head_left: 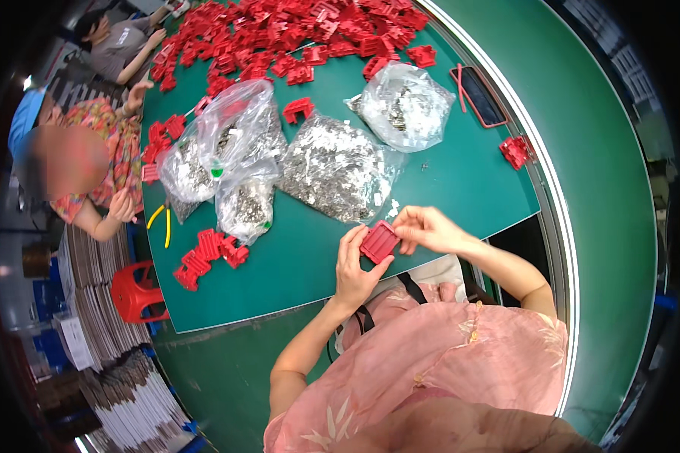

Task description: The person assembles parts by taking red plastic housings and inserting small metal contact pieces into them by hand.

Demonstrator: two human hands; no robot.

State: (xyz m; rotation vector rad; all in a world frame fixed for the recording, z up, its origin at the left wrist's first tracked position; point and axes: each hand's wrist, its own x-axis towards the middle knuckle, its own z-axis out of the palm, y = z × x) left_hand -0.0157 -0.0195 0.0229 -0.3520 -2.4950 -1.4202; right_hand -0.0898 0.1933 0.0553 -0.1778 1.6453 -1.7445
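Note:
At the near edge of the green table, my left hand grips a red plastic part with ridges along its face, thumb below and fingers along its left side. Against the part's right edge, my right hand has its thumb and fingertips pinched together. Whatever small thing those fingertips may hold is hidden. A few small white pieces lie just beyond the part. Past them sits a clear plastic bag full of small metal and white pieces.
More filled clear bags stand farther back, before a large heap of red parts. Yellow-handled pliers and a few red parts lie left. A phone rests far right. Two people sit along the left side, near a red stool.

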